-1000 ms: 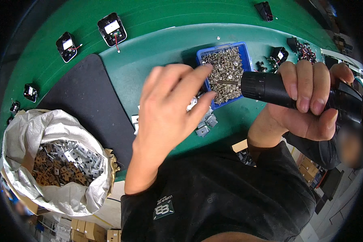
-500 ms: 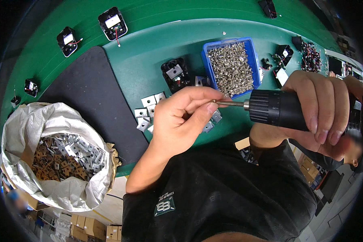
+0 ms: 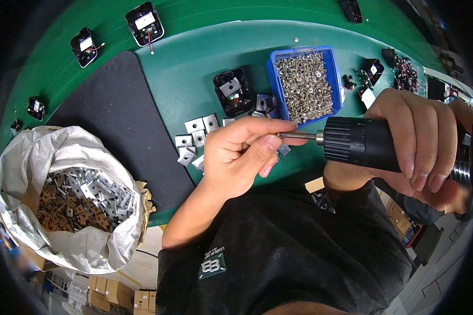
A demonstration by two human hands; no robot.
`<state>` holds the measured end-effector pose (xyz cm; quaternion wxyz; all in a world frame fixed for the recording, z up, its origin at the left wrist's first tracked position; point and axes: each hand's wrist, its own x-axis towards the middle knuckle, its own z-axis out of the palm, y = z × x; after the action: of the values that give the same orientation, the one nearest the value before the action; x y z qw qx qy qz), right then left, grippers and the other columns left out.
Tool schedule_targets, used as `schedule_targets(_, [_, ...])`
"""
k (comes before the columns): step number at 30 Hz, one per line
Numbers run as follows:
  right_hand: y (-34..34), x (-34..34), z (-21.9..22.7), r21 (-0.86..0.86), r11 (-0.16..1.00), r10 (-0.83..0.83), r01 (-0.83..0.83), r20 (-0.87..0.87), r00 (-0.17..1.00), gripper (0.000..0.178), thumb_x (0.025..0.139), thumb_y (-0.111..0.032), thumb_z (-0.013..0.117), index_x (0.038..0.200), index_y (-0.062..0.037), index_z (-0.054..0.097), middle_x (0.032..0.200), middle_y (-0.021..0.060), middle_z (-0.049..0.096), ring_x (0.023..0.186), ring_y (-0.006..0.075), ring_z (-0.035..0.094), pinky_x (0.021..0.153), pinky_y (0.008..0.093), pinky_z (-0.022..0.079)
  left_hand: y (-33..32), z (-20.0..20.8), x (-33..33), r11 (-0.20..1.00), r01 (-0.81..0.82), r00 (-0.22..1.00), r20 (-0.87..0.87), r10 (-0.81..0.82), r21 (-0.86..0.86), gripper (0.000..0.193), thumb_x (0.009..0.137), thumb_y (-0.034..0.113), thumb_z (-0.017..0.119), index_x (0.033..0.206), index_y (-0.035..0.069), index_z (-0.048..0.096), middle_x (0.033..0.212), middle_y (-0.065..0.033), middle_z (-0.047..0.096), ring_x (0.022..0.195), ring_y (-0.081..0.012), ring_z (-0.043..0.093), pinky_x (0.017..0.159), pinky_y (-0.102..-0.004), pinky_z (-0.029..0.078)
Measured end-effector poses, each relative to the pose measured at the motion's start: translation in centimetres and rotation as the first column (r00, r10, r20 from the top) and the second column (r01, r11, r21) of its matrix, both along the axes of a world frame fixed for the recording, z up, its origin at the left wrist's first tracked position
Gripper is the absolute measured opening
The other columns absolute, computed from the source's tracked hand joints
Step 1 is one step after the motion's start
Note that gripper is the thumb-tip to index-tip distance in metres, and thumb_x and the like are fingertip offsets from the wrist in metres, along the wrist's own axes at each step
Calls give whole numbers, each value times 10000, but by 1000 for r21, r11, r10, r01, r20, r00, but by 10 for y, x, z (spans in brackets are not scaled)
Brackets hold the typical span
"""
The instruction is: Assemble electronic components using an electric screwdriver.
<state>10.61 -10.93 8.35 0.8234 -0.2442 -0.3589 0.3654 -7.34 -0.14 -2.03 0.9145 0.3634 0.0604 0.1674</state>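
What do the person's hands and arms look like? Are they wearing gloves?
No gloves! The left hand and right hand are bare, and I see no rings or watch. The forearms are bare too, below a short-sleeved black shirt with a dark green patch carrying a pale marking.

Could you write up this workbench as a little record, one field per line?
Right hand: grips a black cylindrical power screwdriver
Left hand: thumb and forefinger at the tip of the thin metal bit; any screw there unclear
Blue rectangular plastic tray: silver metal screws
Green tabletop: open black housing, flat silver metal plates with holes
White woven sack: silver and rusty-brown metal pieces
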Motion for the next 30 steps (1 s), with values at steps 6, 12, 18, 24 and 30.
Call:
schedule_targets(6, [6, 1, -1, -64, 997, 34, -30, 62, 997, 287, 690, -54, 879, 885, -90, 672, 750, 11, 672, 687, 123, 675, 773, 270, 597, 10, 8, -2, 960, -20, 988, -144, 62, 279, 299, 901, 64, 673, 1165, -71, 638, 1015, -195, 724, 629, -105, 629, 582, -221, 507])
schedule_targets(12, [8, 6, -15, -32, 999, -23, 32, 245, 969, 473, 796, -176, 777, 1222, -151, 573, 787, -46, 636, 721, 75, 601, 741, 239, 478, 66, -1, -15, 75, -79, 916, 43, 398, 994, 725, 625, 250, 881, 1249, -6, 615, 1185, -150, 649, 988, -322, 636, 839, -391, 521])
schedule_targets(18, [31, -14, -39, -61, 980, -157, 187, 336, 929, 437, 876, -236, 675, 1273, -185, 502, 805, -53, 541, 714, 100, 511, 720, 287, 409, 76, -12, 3, -11, 171, 930, -158, 332, 985, 864, 589, 214, 872, 1362, 47, 522, 1298, -134, 585, 1169, -336, 546, 995, -423, 413])
schedule_targets(24, [50, -20, -63, -50, 975, -177, 216, 411, 894, 455, 885, -233, 641, 1302, -181, 464, 796, -45, 514, 698, 107, 495, 713, 301, 408, 70, -20, 5, 11, 171, 914, -163, 372, 985, 802, 594, 254, 859, 1315, 62, 566, 1249, -114, 612, 1110, -305, 571, 963, -405, 425])
schedule_targets(30, [55, -23, -70, -68, 964, -216, 258, 369, 904, 512, 877, -202, 668, 1321, -155, 417, 758, -13, 523, 654, 138, 517, 658, 326, 444, 69, -21, 8, 60, 185, 904, -194, 380, 981, 760, 597, 260, 846, 1290, 77, 593, 1196, -104, 620, 1032, -306, 585, 919, -403, 450])
